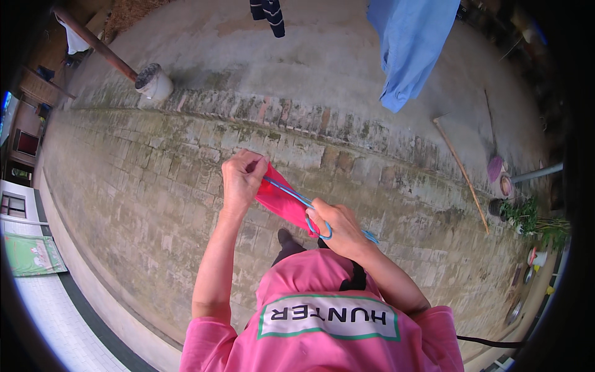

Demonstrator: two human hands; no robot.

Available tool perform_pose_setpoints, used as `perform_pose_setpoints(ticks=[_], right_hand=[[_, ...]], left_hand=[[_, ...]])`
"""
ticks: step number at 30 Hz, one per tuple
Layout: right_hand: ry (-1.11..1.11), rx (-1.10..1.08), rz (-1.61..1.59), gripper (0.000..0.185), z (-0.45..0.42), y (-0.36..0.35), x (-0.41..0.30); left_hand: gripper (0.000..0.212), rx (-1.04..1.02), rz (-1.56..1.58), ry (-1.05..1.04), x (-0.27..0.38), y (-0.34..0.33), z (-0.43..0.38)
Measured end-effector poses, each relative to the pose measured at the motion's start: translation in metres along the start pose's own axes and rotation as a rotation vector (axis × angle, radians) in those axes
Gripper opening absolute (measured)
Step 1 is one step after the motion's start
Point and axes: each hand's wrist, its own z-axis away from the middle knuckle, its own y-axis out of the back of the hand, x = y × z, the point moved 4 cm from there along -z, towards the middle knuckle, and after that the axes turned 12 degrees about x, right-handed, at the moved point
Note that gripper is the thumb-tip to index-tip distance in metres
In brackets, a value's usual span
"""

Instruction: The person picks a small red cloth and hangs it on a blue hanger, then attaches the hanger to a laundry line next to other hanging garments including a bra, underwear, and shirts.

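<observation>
A bright pink-red cloth [284, 201] hangs between my hands, its upper corner pinched in the fingers of my left hand [244, 179]. A light blue cord [290, 189], perhaps a thin wire hanger, runs from that pinch along the cloth to my right hand [337, 225]. The fingers of my right hand are closed around it. One blue loop shows below the right fingers, and a further blue end sticks out past the back of that hand. Whether the right fingers also hold cloth, I cannot tell.
Blue trousers or a shirt [411, 51] and a dark striped garment [269, 16] hang ahead. A post stands in a white bucket [154, 83] at the left. A low brick step edge [288, 125] crosses the yard. A wooden stick [462, 174] and potted plants [523, 214] are at the right.
</observation>
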Motion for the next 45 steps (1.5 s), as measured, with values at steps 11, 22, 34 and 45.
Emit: perform_pose_setpoints(ticks=[11,22,34,45], right_hand=[[-0.238,0.175,-0.316,0.02,-0.017,-0.019,0.029],[-0.055,0.014,-0.296,0.013,-0.028,0.033,-0.01],[0.201,0.271,0.057,0.043,-0.031,0.072,-0.017],[0.44,0.628,0.227,0.03,-0.037,0.101,-0.03]], left_hand=[[0.013,-0.231,0.075,-0.233,0.079,-0.04,0.055],[0.026,-0.529,-0.231,-0.785,0.087,-0.001,-0.009],[0.01,-0.336,-0.04,-0.481,0.084,0.025,-0.047],[0.01,-0.138,-0.138,-0.425,0.12,0.057,-0.052]])
